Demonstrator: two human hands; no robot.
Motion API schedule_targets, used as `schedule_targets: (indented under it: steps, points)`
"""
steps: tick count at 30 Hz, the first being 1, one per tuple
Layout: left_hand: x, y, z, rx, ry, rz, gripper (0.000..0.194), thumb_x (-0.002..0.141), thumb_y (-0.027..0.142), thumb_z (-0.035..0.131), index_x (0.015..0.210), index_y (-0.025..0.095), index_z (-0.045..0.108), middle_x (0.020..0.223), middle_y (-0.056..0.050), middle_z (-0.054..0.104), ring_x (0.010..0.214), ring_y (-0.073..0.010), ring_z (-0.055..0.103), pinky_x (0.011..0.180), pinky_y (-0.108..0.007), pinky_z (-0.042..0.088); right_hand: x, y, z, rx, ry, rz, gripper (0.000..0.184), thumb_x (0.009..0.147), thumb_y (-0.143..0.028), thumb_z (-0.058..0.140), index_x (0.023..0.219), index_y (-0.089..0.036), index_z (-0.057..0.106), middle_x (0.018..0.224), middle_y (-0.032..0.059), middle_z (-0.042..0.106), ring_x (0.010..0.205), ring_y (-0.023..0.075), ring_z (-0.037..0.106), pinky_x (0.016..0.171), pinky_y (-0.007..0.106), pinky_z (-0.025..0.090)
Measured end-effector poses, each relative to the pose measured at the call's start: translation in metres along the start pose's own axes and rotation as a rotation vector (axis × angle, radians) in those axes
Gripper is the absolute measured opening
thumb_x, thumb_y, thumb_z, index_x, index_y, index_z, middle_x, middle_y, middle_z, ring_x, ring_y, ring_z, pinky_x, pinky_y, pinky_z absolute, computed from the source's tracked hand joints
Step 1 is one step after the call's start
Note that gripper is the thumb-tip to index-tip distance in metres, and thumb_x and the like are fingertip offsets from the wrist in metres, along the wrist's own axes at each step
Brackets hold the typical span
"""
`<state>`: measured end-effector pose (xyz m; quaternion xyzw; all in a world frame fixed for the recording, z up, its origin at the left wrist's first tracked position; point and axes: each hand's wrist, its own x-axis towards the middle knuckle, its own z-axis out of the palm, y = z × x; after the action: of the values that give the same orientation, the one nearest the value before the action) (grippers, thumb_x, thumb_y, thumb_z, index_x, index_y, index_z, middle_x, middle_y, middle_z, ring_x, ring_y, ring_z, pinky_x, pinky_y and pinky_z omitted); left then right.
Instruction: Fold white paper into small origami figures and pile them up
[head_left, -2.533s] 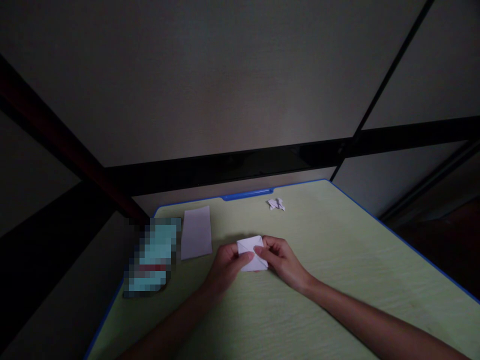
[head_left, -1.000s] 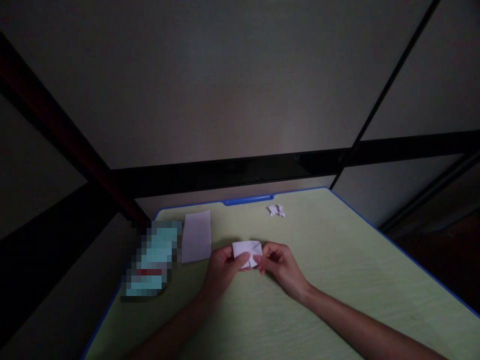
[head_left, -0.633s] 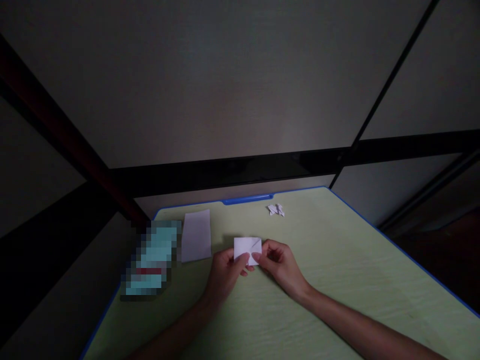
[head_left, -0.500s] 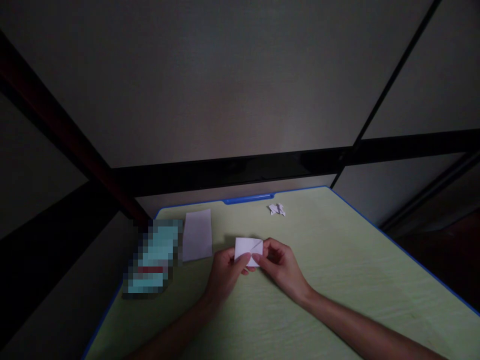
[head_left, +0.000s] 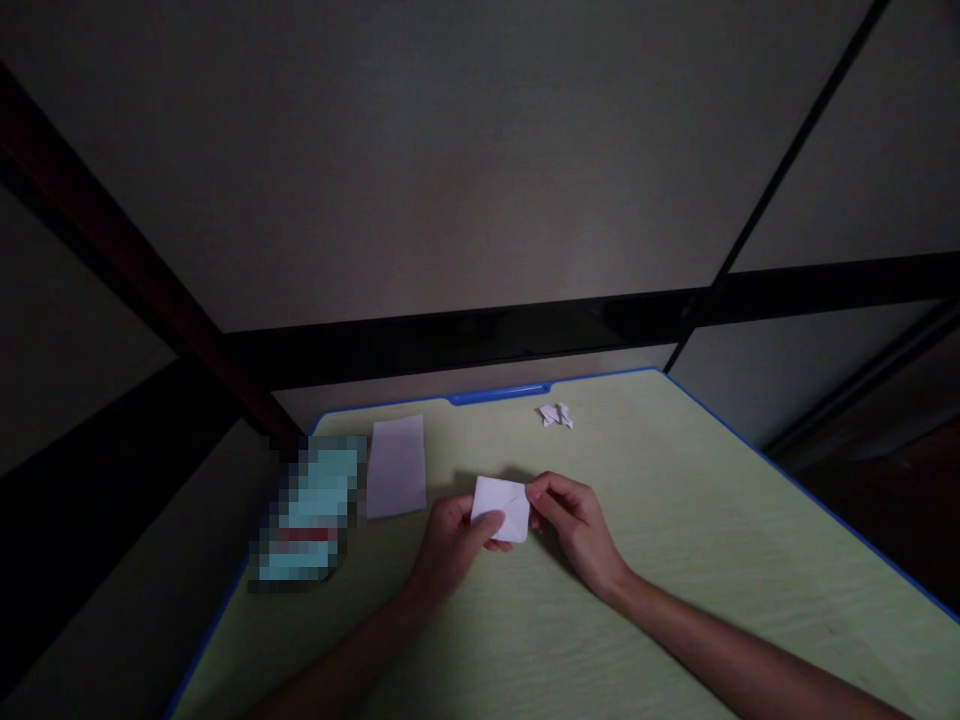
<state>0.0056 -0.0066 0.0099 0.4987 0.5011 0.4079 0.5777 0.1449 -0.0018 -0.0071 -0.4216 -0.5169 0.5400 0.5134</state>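
White folded paper [head_left: 495, 495] sits between both hands over the middle of the pale green surface [head_left: 697, 530], well inside its blue edges. The left hand [head_left: 448, 537] has its grip closed on the paper's left and lower part, thumb on top and fingertips showing under the near edge. The right hand [head_left: 576, 520] pinches the far right corner between thumb and finger. How high the paper is above the surface, I cannot tell.

Beyond the hands, near the far edge and its blue tray [head_left: 501, 394], lies a small crumpled-looking paper shape [head_left: 556, 415]. To the left, a flat sheet [head_left: 396, 468] lies beside a blurred turquoise item [head_left: 315, 500] at the left edge. Right of the right forearm, the surface stretches broadly to its slanting blue edge.
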Motion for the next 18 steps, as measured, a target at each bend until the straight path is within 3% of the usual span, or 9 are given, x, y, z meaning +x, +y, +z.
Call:
schedule_targets:
  steps: [7,13,18]
  points:
    - [0.0024,-0.0074,-0.0003,-0.022,-0.047,-0.015,0.019,0.057,0.025,0.058,0.060,0.007,0.062,0.050,-0.004,0.061,0.046,-0.0132,0.053,0.047,-0.023,0.041,0.0009,-0.0008,-0.0015,-0.089,0.044,-0.018,0.024,0.068,-0.029,0.051,0.050,-0.015,0.044,0.043,-0.0051,0.036,0.042,0.0067,0.031,0.040,0.020,0.022]
    - [0.0022,-0.0038,-0.0012,-0.057,0.017,-0.032,0.023,0.059,0.026,0.058,0.070,0.006,0.064,0.056,-0.005,0.064,0.051,-0.0151,0.057,0.051,-0.024,0.043,0.0017,0.0001,0.0014,-0.087,0.079,-0.100,0.016,0.060,-0.024,0.062,0.062,-0.017,0.047,0.049,-0.0053,0.042,0.045,0.0073,0.037,0.042,0.019,0.030]
    - [0.0029,-0.0043,-0.0014,-0.048,0.010,-0.018,0.024,0.059,0.026,0.059,0.071,0.006,0.064,0.057,-0.006,0.065,0.053,-0.0163,0.058,0.052,-0.024,0.042,-0.0002,0.0008,0.0024,-0.083,0.038,-0.139,0.015,0.063,-0.022,0.061,0.070,-0.017,0.049,0.058,-0.0030,0.048,0.051,0.0085,0.044,0.047,0.020,0.035]
